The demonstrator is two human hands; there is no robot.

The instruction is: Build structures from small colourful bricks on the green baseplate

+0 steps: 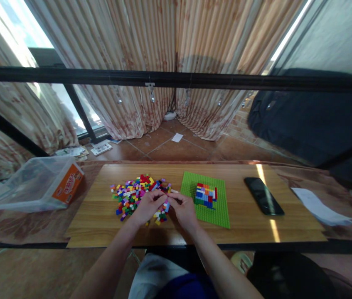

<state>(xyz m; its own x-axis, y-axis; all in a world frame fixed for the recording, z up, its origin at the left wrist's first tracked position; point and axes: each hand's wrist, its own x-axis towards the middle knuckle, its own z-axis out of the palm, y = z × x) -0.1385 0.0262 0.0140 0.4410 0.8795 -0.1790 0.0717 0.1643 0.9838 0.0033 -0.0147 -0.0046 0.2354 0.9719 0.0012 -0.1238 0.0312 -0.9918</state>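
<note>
Over the right side of a heap of small coloured toy building bricks (129,193), my left hand (151,205) and my right hand (182,209) meet at the fingertips. The fingers of both are closed in a pinch. Whatever lies between them is too small and too covered to make out. Just right of my right hand, a green studded baseplate (219,218) lies flat on the table. It carries a block of joined bricks (206,194) in red, orange, blue, white and other colours.
The wooden table (97,224) has a dark phone (263,196) on its right part. White paper (319,205) lies beyond the right edge. A clear plastic bin (38,178) with an orange label stands at the left. A dark bar (176,78) crosses the view ahead, before curtains.
</note>
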